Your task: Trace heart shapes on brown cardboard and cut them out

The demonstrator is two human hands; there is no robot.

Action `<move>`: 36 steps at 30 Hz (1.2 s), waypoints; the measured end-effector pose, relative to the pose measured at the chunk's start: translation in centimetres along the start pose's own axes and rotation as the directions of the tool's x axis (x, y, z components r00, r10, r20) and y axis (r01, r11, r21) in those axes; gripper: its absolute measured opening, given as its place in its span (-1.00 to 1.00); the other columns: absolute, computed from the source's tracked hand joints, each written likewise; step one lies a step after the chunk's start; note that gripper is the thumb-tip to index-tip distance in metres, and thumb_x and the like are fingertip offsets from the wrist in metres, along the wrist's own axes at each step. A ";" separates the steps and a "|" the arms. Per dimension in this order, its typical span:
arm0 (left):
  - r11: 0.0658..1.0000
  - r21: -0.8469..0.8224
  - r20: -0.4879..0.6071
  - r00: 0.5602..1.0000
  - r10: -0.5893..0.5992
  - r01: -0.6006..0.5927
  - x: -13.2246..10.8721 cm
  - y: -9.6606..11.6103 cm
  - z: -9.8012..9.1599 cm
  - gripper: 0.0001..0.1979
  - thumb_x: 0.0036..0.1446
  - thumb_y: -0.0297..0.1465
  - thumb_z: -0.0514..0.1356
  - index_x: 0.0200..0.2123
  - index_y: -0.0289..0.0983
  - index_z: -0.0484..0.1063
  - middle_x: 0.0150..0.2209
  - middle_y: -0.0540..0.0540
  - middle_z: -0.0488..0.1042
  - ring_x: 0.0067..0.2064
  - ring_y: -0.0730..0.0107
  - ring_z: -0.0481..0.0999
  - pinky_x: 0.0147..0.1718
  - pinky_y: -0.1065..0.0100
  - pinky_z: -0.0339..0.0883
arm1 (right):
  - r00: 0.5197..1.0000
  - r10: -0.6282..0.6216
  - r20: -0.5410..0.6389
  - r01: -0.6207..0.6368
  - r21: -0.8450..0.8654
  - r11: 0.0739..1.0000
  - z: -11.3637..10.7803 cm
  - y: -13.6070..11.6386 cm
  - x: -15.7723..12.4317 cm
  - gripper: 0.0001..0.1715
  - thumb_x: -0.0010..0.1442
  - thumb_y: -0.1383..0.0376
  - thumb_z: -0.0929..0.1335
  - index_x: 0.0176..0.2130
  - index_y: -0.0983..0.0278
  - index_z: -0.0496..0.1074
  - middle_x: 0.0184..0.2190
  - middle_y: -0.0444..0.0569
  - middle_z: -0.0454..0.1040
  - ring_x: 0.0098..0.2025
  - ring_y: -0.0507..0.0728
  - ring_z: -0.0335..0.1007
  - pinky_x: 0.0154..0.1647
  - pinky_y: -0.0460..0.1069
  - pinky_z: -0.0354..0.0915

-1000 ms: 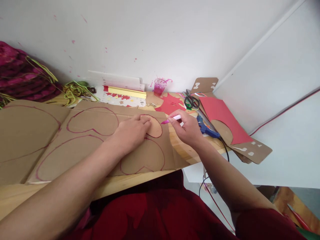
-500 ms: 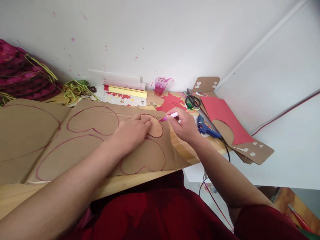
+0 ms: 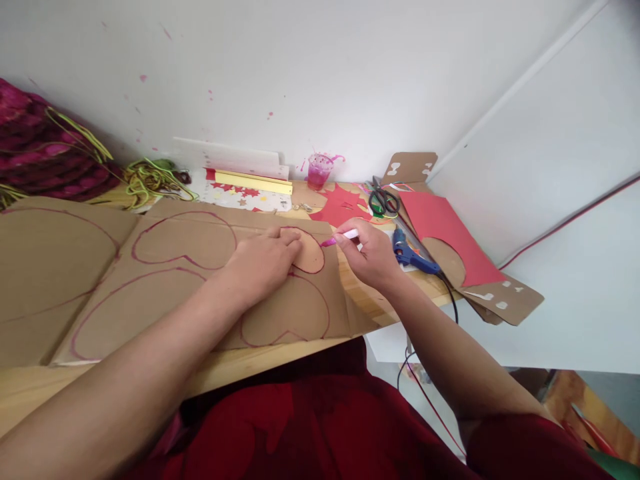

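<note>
My left hand (image 3: 267, 261) lies flat, fingers stretched out, pressing a tan heart-shaped template (image 3: 311, 253) onto a sheet of brown cardboard (image 3: 170, 230); the hand hides part of the template. Between the fingers of my right hand (image 3: 369, 253) is a marker pen (image 3: 345, 236) with a white body and a purple-pink tip. Its tip touches the template's right edge. Several heart outlines in dark pink are drawn on the cardboard around my left hand and forearm.
Beyond the cardboard stand a pink-stained plastic cup (image 3: 319, 171), red paper (image 3: 340, 205) and black-handled scissors (image 3: 383, 199). A blue glue gun (image 3: 414, 257) lies right of my right hand, near red card (image 3: 450, 227). Tangled yellow-green cord (image 3: 153, 181) sits at left.
The marker tip has moved slightly down along the template's right edge. My left hand stays on the template. The whole view has shifted a little.
</note>
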State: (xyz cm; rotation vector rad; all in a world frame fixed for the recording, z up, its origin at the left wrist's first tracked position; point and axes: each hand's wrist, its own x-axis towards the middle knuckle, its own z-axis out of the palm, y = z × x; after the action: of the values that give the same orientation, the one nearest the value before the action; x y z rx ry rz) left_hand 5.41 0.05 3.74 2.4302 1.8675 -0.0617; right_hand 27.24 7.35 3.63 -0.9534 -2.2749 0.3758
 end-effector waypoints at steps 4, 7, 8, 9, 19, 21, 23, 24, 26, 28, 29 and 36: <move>1.000 0.002 -0.013 1.000 0.014 -0.014 0.1 0.0 0.2 -0.55 0.38 -0.50 -0.03 0.22 -0.19 0.43 0.41 -0.04 0.32 0.28 0.06 0.38 -0.11 0.13 0.53 | 1.000 -0.015 0.002 0.015 0.004 1.000 -0.4 -0.3 -1.0 -0.88 0.36 0.25 0.33 -0.22 0.22 0.44 -0.35 -0.06 0.49 -0.30 0.13 0.37 -0.25 0.02 0.22; 1.000 0.010 -0.033 0.999 0.024 -0.023 0.2 -0.1 0.3 -0.56 0.37 -0.49 -0.02 0.22 -0.20 0.44 0.40 -0.03 0.33 0.28 0.05 0.38 -0.08 0.10 0.54 | 0.999 -0.036 0.001 0.036 -0.005 0.999 -0.5 -0.5 -1.7 -0.91 0.37 0.27 0.33 -0.21 0.21 0.43 -0.32 -0.04 0.54 -0.26 0.15 0.42 -0.22 0.04 0.26; 1.000 0.013 -0.034 0.999 0.025 -0.025 0.2 -0.1 0.3 -0.56 0.37 -0.49 -0.01 0.21 -0.20 0.44 0.40 -0.03 0.33 0.28 0.05 0.38 -0.09 0.09 0.54 | 0.999 -0.042 -0.002 0.042 -0.008 0.999 -0.6 -0.7 -2.0 -0.91 0.37 0.27 0.33 -0.21 0.20 0.43 -0.30 -0.03 0.55 -0.24 0.16 0.43 -0.21 0.04 0.28; 1.000 0.014 -0.035 0.999 0.027 -0.026 0.2 -0.1 0.4 -0.56 0.37 -0.49 -0.01 0.21 -0.21 0.44 0.39 -0.03 0.34 0.27 0.04 0.39 -0.09 0.09 0.54 | 0.999 -0.048 -0.003 0.048 -0.013 0.999 -0.6 -0.8 -2.2 -0.91 0.37 0.27 0.33 -0.21 0.20 0.43 -0.29 -0.02 0.56 -0.23 0.16 0.44 -0.19 0.05 0.29; 1.000 -0.018 -0.017 1.000 0.002 -0.003 0.1 0.0 0.2 -0.54 0.38 -0.47 -0.04 0.24 -0.18 0.43 0.37 -0.07 0.37 0.27 0.05 0.38 -0.14 0.15 0.51 | 0.997 -0.081 0.010 0.081 -0.010 0.997 -1.2 -2.4 -3.9 -0.91 0.39 0.28 0.33 -0.21 0.18 0.45 -0.29 -0.02 0.58 -0.21 0.17 0.45 -0.18 0.06 0.32; 1.000 -0.020 -0.019 1.000 0.003 -0.003 0.1 -0.1 0.3 -0.53 0.38 -0.47 -0.05 0.26 -0.16 0.41 0.37 -0.08 0.37 0.26 0.05 0.38 -0.14 0.15 0.51 | 0.998 -0.060 0.006 0.060 0.008 0.998 -1.3 -2.5 -4.0 -0.90 0.39 0.28 0.33 -0.21 0.18 0.45 -0.30 -0.04 0.58 -0.22 0.16 0.45 -0.19 0.05 0.32; 1.000 -0.018 -0.018 1.000 0.011 -0.012 0.2 -0.1 0.4 -0.50 0.38 -0.46 -0.04 0.30 -0.09 0.38 0.37 -0.07 0.35 0.27 0.04 0.37 -0.15 0.15 0.50 | 0.999 -0.039 -0.005 0.039 0.027 0.999 -1.4 -2.7 -4.0 -0.91 0.39 0.28 0.34 -0.21 0.18 0.46 -0.31 -0.06 0.57 -0.24 0.14 0.45 -0.20 0.04 0.31; 1.000 -0.019 -0.012 1.000 0.015 -0.015 0.2 -0.2 0.5 -0.49 0.39 -0.45 -0.04 0.31 -0.03 0.36 0.37 -0.05 0.35 0.27 0.04 0.36 -0.15 0.15 0.50 | 1.000 -0.028 -0.013 0.029 0.039 0.999 -1.4 -2.7 -4.0 -0.91 0.39 0.28 0.34 -0.21 0.18 0.46 -0.31 -0.06 0.57 -0.25 0.13 0.45 -0.20 0.03 0.31; 0.999 -0.028 0.004 1.000 0.023 -0.022 0.2 -0.2 0.5 -0.48 0.39 -0.44 -0.03 0.31 0.08 0.36 0.36 -0.01 0.36 0.28 0.04 0.36 -0.15 0.16 0.48 | 1.000 -0.007 -0.024 0.009 0.070 0.998 -1.5 -2.8 -3.9 -0.92 0.38 0.28 0.36 -0.22 0.19 0.46 -0.32 -0.08 0.57 -0.29 0.11 0.44 -0.24 0.01 0.30; 0.999 -0.044 0.004 1.000 0.031 -0.031 0.1 -0.3 0.5 -0.48 0.40 -0.43 -0.04 0.28 0.17 0.39 0.34 0.03 0.38 0.27 0.06 0.37 -0.14 0.18 0.46 | 1.000 0.017 -0.023 -0.014 0.105 0.994 -1.4 -2.9 -3.9 -0.92 0.38 0.28 0.36 -0.22 0.19 0.45 -0.32 -0.09 0.56 -0.33 0.08 0.43 -0.28 0.00 0.29; 0.998 -0.053 -0.001 0.999 0.034 -0.034 0.1 -0.4 0.5 -0.48 0.40 -0.43 -0.03 0.26 0.20 0.40 0.33 0.04 0.38 0.26 0.07 0.37 -0.14 0.19 0.45 | 0.999 0.028 -0.017 -0.026 0.118 0.993 -1.3 -2.9 -3.9 -0.92 0.38 0.27 0.36 -0.23 0.19 0.45 -0.32 -0.09 0.56 -0.35 0.08 0.42 -0.29 -0.01 0.29; 0.997 -0.062 0.005 0.999 0.046 -0.045 0.2 -0.7 0.7 -0.42 0.35 -0.49 -0.02 0.26 0.22 0.42 0.36 0.02 0.34 0.31 0.04 0.33 -0.07 0.17 0.43 | 0.995 0.098 0.026 -0.101 0.179 0.979 -0.7 -2.5 -3.8 -0.87 0.37 0.22 0.37 -0.24 0.20 0.46 -0.40 -0.11 0.53 -0.42 0.05 0.34 -0.41 -0.04 0.22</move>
State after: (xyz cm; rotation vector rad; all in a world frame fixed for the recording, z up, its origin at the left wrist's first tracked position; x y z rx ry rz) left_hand 4.80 0.36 3.04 2.4266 1.7826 -0.0088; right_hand 28.38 2.91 3.74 -0.9751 -2.1706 0.6248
